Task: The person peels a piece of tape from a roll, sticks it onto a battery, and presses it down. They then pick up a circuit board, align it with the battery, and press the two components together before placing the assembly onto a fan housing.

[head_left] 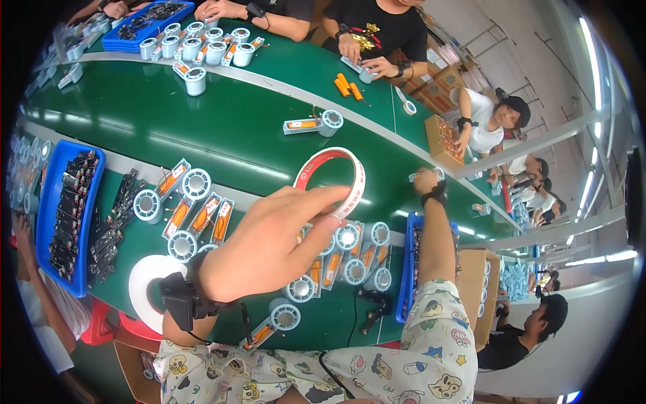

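Glossy green worktop [235, 128], strip lights [590, 60] overhead, left hand [262, 236] pinching white tape roll [359, 177], right hand [425, 180], grip unclear

Bright, cool light comes from ceiling tubes [591, 64] at the right; pale glare streaks cross the green tabletop [202, 114]. The fisheye bends straight edges inside a black rim, and the far left looks soft.
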The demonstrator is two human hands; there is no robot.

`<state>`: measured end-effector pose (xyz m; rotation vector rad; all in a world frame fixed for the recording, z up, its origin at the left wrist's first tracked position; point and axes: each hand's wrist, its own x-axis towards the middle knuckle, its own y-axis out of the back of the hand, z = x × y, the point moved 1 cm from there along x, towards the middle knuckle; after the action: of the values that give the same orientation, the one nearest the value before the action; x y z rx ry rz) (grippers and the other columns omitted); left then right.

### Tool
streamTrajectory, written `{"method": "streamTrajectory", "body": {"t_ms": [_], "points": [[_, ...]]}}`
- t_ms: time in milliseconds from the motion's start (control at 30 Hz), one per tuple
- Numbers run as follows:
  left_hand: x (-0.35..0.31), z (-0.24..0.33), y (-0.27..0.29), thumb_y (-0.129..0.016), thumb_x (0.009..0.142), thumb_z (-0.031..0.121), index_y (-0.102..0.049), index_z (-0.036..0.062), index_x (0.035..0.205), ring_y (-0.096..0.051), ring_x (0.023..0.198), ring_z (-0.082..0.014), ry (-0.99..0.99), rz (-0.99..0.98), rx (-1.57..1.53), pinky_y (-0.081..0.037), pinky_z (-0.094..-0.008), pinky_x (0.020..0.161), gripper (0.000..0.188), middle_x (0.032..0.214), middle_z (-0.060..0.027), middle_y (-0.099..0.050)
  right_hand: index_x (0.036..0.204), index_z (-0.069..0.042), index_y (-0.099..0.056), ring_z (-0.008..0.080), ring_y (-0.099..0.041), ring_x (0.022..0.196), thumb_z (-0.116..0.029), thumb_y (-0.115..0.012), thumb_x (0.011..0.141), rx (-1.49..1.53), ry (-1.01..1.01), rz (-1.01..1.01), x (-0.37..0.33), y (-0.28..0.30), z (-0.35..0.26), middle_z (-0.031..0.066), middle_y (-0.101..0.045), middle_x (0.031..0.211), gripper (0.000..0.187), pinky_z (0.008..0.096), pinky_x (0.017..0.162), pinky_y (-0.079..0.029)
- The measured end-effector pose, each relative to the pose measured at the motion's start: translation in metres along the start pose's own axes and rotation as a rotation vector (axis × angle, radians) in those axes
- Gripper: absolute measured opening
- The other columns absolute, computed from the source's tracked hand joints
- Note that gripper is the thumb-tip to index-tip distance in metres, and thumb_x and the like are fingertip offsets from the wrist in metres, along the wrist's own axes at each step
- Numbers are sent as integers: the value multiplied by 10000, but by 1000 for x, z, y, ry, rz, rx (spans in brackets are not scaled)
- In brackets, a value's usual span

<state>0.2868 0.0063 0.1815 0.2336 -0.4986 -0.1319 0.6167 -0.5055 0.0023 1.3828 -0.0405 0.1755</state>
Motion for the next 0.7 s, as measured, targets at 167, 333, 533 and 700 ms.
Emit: {"method": "streamTrajectory", "body": {"t_ms": [167, 333, 533, 700], "points": [[-2, 1, 3, -592, 988, 17, -586, -29, 1331, -745, 1001, -235, 33, 7, -26, -559, -324, 829, 346, 1037, -177, -702, 1037, -117, -781, 431, -669, 1024, -216, -668, 859, 122, 69, -118, -31, 56, -95, 261, -690, 1106, 233, 488, 907, -552], [2, -2, 5, -597, 986, 16, -598, -19, 1324, -744, 968, -219, 112, -29, -21, -559, -322, 828, 340, 1026, -174, -700, 1148, -87, -708, 411, -683, 972, -139, -713, 836, 320, 323, -32, -104, 158, -210, 216, -645, 1119, 316, 467, 872, -566], [8, -12, -7, -594, 973, 9, -595, -9, 1345, -714, 946, -277, 47, 22, 118, -537, -346, 856, 373, 1063, -193, -703, 1180, -15, -676, 305, -683, 1008, 30, -735, 825, 962, 648, 455, -204, 288, -282, 192, -647, 1173, 362, 354, 829, -570], [6, -17, -14, -594, 972, 14, -572, -4, 1389, -686, 962, -341, -80, 33, 97, -524, -365, 868, 418, 1070, -208, -707, 1175, 3, -679, 321, -678, 1049, 50, -775, 784, 841, 718, 530, -224, 282, -293, 208, -637, 1256, 406, 367, 851, -568]]}}
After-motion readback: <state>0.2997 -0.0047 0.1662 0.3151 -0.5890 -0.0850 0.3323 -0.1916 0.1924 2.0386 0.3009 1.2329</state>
